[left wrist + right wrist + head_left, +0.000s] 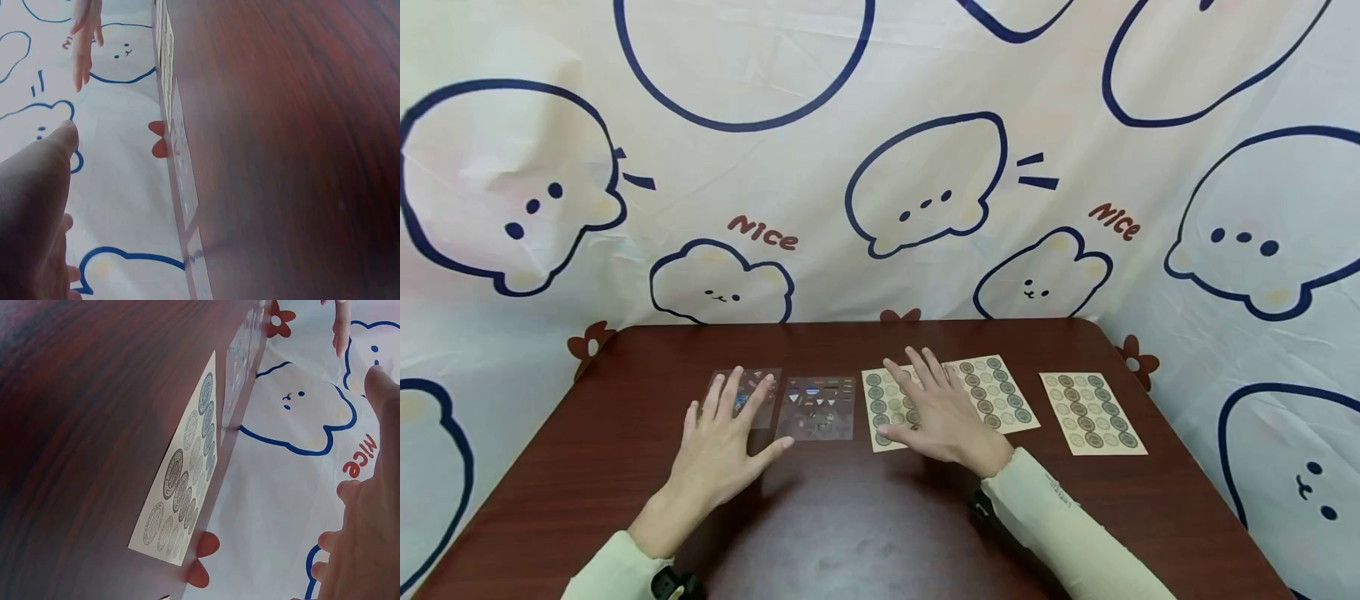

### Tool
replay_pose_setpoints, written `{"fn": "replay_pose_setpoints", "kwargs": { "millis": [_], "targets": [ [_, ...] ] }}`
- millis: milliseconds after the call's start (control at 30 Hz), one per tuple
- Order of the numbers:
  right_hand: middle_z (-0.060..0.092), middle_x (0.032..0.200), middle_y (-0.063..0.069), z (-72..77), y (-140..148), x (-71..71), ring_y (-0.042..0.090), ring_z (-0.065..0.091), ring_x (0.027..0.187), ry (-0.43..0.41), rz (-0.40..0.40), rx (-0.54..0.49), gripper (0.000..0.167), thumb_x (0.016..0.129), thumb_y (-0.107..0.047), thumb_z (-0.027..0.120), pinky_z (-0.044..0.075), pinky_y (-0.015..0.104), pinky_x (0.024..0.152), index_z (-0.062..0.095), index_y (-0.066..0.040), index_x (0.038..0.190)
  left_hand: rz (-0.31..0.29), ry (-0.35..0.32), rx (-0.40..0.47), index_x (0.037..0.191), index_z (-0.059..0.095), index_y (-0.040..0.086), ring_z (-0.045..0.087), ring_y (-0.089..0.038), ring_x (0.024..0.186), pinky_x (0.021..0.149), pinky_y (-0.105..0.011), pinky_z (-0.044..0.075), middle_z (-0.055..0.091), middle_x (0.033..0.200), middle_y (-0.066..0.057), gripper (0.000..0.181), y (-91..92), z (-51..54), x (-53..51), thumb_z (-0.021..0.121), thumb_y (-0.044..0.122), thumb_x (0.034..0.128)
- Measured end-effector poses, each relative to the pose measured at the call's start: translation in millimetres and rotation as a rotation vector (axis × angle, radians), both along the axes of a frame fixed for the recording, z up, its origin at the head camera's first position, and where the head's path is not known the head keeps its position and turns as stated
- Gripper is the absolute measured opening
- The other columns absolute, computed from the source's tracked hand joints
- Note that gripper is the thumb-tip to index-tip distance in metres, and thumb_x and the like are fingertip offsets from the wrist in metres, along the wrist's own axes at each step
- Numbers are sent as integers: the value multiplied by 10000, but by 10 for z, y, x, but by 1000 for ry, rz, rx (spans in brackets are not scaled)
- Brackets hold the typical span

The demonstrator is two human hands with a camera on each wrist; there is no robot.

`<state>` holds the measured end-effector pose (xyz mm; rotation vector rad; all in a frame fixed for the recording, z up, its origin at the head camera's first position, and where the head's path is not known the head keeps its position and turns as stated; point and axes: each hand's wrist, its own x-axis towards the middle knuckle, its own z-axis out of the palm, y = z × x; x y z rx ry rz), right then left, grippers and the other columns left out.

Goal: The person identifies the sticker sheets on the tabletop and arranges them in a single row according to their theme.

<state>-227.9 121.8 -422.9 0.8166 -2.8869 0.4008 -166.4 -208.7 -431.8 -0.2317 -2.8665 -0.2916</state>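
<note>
Nearest: pale sleeves (pixel 1067 525), a dark band (pixel 673 583) at the left cuff. Left hand (pixel 715 446) released, palm down, fingers spread, holding nothing; right hand (pixel 943 412) likewise ungripped, fingers extended. Wrist views put both raised off the dark reddish-brown table (pixel 850 533). Beyond, sheets lie flat in a row. Left clear sheet (pixel 770 408), small coloured prints, partly hidden behind left fingers; second clear sheet (pixel 816 408) just beside it, to the right. Left cream sheet (pixel 878 400), round stamp prints, partly behind right hand; middle cream sheet (pixel 1000 392) next to it, tilted; right cream sheet (pixel 1093 414) apart, near the table's right edge. Farthest: white cloth (pixel 820 183), blue-outlined cartoon animals.
</note>
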Motion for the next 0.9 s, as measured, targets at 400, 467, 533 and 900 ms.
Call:
{"fn": "replay_pose_setpoints", "kwargs": {
  "millis": [400,467,533,900],
  "targets": [
    [103,1719,69,57,-155,-76,348,70,1591,-87,46,-3,905,904,-758,486,183,633,1223,129,-356,1632,-17,31,18,1591,314,220,260,-471,1480,1108,-696,305,278,1622,-238,867,-251,41,-59,637,630,897],
    [100,1719,69,60,-186,-94,345,72,1591,-103,60,-2,902,910,-750,486,179,621,1230,122,-354,1633,-20,32,22,1581,337,194,275,-478,1471,1096,-704,313,296,1612,-244,856,-304,50,-59,642,616,901],
    [111,1716,80,61,-215,-105,349,76,1590,-119,76,-14,900,913,-733,502,173,617,1233,144,-331,1635,-26,35,20,1567,364,175,292,-486,1460,1080,-713,325,314,1602,-247,843,-352,54,-59,652,603,901],
    [198,1693,118,61,-306,-194,386,153,1570,-123,103,-29,893,908,-703,535,203,658,1205,229,-268,1625,-81,-6,29,1526,412,128,318,-491,1425,1022,-743,365,340,1565,-273,768,-521,90,-149,720,456,903]
  ]
}}
